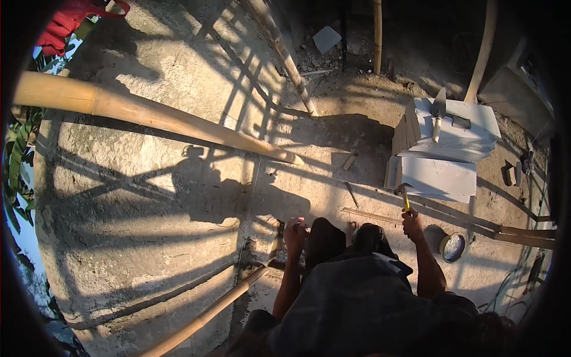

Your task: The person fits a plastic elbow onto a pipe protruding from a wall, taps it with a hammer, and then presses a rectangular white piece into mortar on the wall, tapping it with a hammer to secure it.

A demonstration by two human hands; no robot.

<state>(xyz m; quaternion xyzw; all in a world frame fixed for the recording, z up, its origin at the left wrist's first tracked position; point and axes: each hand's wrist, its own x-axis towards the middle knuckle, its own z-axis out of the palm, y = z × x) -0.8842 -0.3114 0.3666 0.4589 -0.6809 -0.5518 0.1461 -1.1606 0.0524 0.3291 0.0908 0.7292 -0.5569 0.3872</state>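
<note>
My right hand (411, 225) is closed around the yellow handle of a hammer (405, 196), whose head is raised in front of a stack of white blocks (441, 172). My left hand (295, 233) is curled low over the concrete (148, 196), beside a dark narrow thing (278, 237) at a seam in the slab. Whether it grips that thing is unclear. Both knees in dark trousers sit between my hands.
A trowel (438, 113) lies on the top white block. A small round tin (453, 247) sits right of my right arm. Thick bamboo poles (148, 113) cross the concrete, one more (208, 314) near my left knee. Thin rods (452, 217) lie to the right. Rubble is at the back.
</note>
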